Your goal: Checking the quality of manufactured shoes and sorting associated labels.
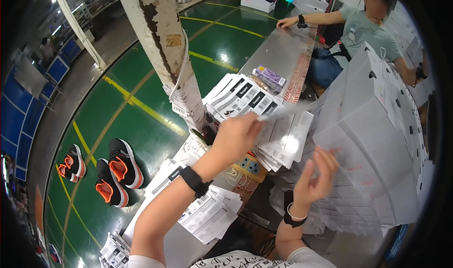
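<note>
My left hand is closed in a pinch over a pile of printed label sheets. From its fingertips a thin pale sheet sticks out, smeared by motion. Just right of it, more white sheets lie loosely fanned, with glare on them. My right hand is raised beside a tall stack of white boxes; its fingers are apart and slightly blurred, with nothing visible in them. Both wrists wear black bands.
A power strip sits below the sheets, and more labels lie near me. A peeling post rises beyond. Left, black-and-orange shoes rest on a green surface. A purple packet lies ahead; a person sits at right.
</note>
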`<state>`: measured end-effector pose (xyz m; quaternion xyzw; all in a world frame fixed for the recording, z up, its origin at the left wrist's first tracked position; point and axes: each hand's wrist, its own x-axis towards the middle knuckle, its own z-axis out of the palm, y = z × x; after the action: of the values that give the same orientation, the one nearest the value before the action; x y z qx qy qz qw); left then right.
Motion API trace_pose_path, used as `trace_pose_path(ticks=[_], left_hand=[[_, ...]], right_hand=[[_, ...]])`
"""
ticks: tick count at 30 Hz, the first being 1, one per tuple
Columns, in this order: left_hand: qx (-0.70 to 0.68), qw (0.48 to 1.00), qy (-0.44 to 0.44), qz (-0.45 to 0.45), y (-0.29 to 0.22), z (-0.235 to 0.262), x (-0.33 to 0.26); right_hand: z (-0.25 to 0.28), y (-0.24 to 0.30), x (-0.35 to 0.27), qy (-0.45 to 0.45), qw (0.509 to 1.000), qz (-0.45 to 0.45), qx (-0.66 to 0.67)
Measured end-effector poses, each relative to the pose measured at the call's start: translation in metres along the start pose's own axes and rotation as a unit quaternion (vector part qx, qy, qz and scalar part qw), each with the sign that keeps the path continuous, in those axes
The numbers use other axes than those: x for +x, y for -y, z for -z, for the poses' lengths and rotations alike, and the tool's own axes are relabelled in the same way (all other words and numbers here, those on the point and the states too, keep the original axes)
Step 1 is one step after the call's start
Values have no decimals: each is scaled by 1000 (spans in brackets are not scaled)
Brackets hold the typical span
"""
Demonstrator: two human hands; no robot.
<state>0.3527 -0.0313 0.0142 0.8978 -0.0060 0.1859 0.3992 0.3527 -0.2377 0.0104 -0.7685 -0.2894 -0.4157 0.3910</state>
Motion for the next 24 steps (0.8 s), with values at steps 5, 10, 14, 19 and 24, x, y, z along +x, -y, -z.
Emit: trace_pose_path(ticks=[5,10,14,19,24], left_hand=[[-130,964,-130,193,14,4,3],[-206,948,-157,187,2,12,-3],[-231,948,-165,145,13,12,-5],[-223,956,-85,172,8,24,-9],[-145,987,53,55,-1,27,-6]], right_hand=[[3,-26,-11,116,986,-94,68],[-4,-46,-25,183,976,-109,42],[-6,-51,-23,212,966,-136,58],[-5,-57,-22,291,951,-83,63],[-12,-54,-25,244,969,-1,-32]])
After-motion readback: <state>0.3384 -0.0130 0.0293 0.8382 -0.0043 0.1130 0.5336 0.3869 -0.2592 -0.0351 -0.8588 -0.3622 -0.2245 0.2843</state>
